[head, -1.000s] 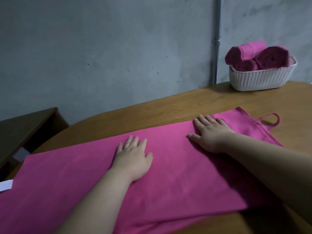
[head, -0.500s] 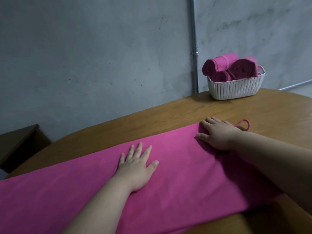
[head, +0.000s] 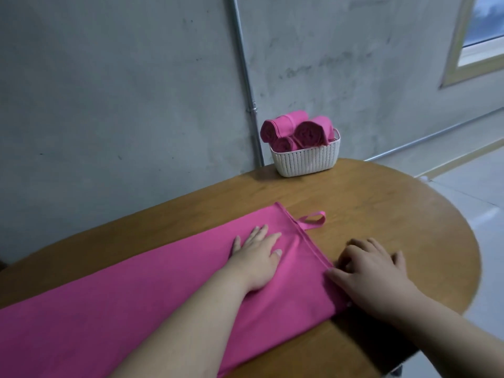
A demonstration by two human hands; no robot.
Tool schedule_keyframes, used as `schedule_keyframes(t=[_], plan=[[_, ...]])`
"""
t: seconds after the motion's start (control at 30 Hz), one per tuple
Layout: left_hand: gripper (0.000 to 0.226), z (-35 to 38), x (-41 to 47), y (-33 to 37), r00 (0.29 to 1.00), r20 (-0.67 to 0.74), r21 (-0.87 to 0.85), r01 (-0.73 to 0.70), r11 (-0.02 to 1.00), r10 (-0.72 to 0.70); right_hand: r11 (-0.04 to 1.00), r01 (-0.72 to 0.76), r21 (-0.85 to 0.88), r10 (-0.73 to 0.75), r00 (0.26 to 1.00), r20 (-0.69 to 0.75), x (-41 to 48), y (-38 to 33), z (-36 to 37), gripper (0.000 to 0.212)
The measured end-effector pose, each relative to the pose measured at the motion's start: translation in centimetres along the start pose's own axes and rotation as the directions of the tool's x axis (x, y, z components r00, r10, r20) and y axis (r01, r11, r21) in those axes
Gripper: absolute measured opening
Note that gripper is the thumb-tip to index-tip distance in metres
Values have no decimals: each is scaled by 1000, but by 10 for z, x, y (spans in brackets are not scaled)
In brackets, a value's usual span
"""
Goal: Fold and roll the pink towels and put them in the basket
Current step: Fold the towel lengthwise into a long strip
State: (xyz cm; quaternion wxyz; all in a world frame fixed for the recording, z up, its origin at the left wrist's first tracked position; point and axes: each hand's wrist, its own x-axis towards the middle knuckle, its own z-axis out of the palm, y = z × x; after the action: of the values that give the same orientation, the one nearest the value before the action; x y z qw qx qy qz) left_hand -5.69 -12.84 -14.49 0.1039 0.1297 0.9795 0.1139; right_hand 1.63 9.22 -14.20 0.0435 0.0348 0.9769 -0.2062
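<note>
1. Pink towel (head: 136, 296), folded into a long strip, lies flat along the wooden table (head: 381, 214). Its short hemmed end points right, and its hanging loop (head: 313, 221) rests on the wood.
2. The left hand (head: 256, 257) presses palm-down on the towel near that end, fingers straight and slightly spread, holding nothing.
3. The right hand (head: 373, 274) sits at the hemmed edge, thumb touching the hem and fingers bent on the table just beside it. Whether it pinches the cloth cannot be told.
4. A white basket (head: 305, 159) stands at the table's far edge by the grey wall, well apart from both hands, with three rolled pink towels (head: 311, 133) in it.
</note>
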Motion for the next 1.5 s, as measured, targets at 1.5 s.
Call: schedule_keyframes(t=[1.5], plan=[[54,4,24,5,998,-41,4,39,999,-39,315,131,940,-500,865,47,-14,19,-18,44]])
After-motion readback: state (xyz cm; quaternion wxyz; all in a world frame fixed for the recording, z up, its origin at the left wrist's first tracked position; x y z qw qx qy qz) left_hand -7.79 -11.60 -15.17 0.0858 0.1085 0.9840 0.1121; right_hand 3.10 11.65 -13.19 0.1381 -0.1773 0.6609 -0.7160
